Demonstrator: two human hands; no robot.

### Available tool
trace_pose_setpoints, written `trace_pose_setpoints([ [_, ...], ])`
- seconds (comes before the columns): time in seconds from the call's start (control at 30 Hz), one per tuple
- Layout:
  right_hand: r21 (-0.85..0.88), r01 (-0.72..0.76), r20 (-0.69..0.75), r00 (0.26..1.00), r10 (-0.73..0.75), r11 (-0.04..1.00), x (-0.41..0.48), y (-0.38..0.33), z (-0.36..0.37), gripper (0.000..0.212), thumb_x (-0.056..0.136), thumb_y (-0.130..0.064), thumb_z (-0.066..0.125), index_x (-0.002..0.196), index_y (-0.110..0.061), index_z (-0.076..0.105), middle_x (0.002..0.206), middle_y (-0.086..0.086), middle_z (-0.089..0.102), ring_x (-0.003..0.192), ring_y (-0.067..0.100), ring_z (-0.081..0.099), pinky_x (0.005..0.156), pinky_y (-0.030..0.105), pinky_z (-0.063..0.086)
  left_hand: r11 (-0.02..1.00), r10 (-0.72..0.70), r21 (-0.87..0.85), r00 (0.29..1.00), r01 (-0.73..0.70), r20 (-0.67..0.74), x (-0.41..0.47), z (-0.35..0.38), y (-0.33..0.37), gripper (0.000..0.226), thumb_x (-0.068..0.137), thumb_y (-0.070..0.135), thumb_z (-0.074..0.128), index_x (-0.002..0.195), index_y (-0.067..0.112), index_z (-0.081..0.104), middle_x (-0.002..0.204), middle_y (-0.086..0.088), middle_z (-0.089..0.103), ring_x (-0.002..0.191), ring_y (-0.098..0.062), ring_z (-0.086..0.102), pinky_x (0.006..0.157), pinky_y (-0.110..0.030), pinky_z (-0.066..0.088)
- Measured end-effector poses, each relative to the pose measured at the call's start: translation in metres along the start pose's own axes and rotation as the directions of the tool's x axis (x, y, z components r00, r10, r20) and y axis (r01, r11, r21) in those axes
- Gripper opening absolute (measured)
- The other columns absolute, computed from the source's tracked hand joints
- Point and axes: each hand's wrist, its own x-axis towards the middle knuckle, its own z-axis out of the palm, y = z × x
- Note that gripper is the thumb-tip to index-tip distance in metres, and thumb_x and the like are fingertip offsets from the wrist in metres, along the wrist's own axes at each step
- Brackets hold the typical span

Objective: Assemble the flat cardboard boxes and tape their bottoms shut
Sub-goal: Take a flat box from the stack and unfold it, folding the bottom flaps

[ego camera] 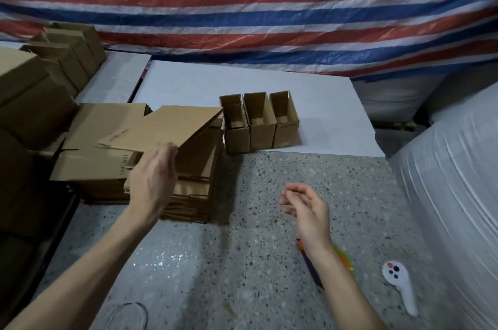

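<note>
Currently the left hand (153, 176) grips the near edge of a flat box (172, 127), tilted atop the stack (188, 195) at left. The right hand (307, 205) hangs relaxed and empty. The cardboard is judged light, stiff and creasable, so it is best held by its edges. Three finished boxes (260, 119) stand far right of the stack.

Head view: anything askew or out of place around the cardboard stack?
The top flat brown cardboard sheet sits skewed and tilted on the stack of flat cardboard, but the left hand grips its edge, so probably mid-pick. A white handheld controller lies loose on the speckled grey surface.
</note>
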Motion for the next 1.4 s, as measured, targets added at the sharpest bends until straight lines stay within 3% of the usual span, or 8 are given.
trace_pose_setpoints([
  [0.27,-0.065,0.092,0.054,0.995,-0.088,0.994,0.008,-0.004,0.004,0.059,0.083,-0.037,0.077,0.137,-0.029,0.055,0.134,-0.007,0.06,0.114,0.01,0.065,0.091,0.037,0.056,0.891,-0.152,-0.45,0.972,0.058,-0.176,0.001,-0.094,0.044,0.012,0.1,0.018,0.057,0.091,0.019,0.064,0.08,0.011,0.065,0.076,-0.004,0.066,0.071,-0.012,0.05],
  [0.4,0.124,-0.167,0.211,0.968,0.139,0.978,0.017,-0.006,0.029,0.077,0.081,-0.057,0.072,0.148,-0.042,0.039,0.144,-0.005,0.047,0.123,0.013,0.058,0.091,0.046,0.058,0.862,-0.103,-0.502,0.994,0.067,-0.044,-0.031,-0.104,0.065,0.017,0.094,0.006,0.065,0.08,0.016,0.064,0.073,0.013,0.065,0.072,0.007,0.064,0.062,-0.003,0.046],
  [0.6,0.127,-0.259,0.078,0.965,0.25,0.958,0.027,-0.002,0.012,0.06,0.073,-0.067,0.062,0.122,-0.032,0.069,0.119,-0.017,0.07,0.103,-0.002,0.067,0.076,0.024,0.047,0.758,0.077,-0.651,0.996,-0.034,0.037,-0.062,-0.108,0.081,0.01,0.083,0.029,0.07,0.079,0.02,0.072,0.082,0.014,0.07,0.076,-0.006,0.07,0.069,-0.017,0.055],
  [0.83,0.384,-0.179,-0.005,0.981,0.196,0.906,0.016,0.014,-0.056,0.047,0.099,-0.041,0.043,0.103,-0.002,0.068,0.107,0.013,0.074,0.1,0.025,0.071,0.086,0.033,0.055,0.237,0.061,-0.939,0.961,0.249,0.27,-0.072,-0.076,0.092,0.041,0.068,0.024,0.088,0.106,0.024,0.073,0.104,-0.005,0.071,0.091,-0.021,0.072,0.081,-0.023,0.057],
  [0.93,0.446,-0.106,-0.128,0.975,0.18,0.889,0.011,0.028,-0.061,0.039,0.101,-0.036,0.043,0.095,-0.005,0.066,0.084,0.008,0.074,0.079,0.019,0.068,0.07,0.025,0.058,0.348,-0.165,-0.884,0.949,0.312,0.27,-0.083,-0.031,0.09,0.026,0.075,0.018,0.084,0.099,0.023,0.075,0.096,0.0,0.072,0.085,-0.011,0.069,0.075,-0.019,0.054],
  [1.07,0.086,-0.144,-0.307,0.938,0.164,0.986,0.013,0.069,-0.063,0.032,0.101,-0.028,0.052,0.085,-0.012,0.074,0.091,0.009,0.075,0.087,0.027,0.069,0.085,0.047,0.053,0.242,-0.368,-0.813,0.825,0.53,0.428,-0.114,0.043,0.062,0.015,0.086,0.007,0.073,0.098,0.015,0.07,0.093,0.002,0.071,0.088,-0.014,0.063,0.074,-0.02,0.051],
  [1.23,-0.383,-0.262,0.041,0.953,0.3,0.886,0.005,0.123,-0.059,0.034,0.087,-0.044,0.073,0.119,-0.046,0.059,0.134,-0.015,0.054,0.129,0.021,0.05,0.105,0.056,0.045,-0.061,-0.538,-0.586,0.468,0.808,0.701,-0.16,0.111,0.028,0.011,0.091,0.003,0.066,0.097,0.013,0.064,0.102,-0.015,0.065,0.098,-0.03,0.059,0.085,-0.039,0.047],
  [1.4,-0.576,-0.113,0.022,0.988,0.153,0.81,-0.005,0.135,-0.046,0.056,0.077,-0.049,0.082,0.121,-0.058,0.048,0.141,-0.008,0.043,0.124,0.007,0.039,0.1,0.028,0.035,0.001,-0.56,-0.408,0.338,0.913,0.757,-0.172,0.121,0.028,0.037,0.099,0.031,0.059,0.133,0.016,0.058,0.13,-0.006,0.059,0.113,-0.022,0.056,0.102,-0.047,0.048],
])
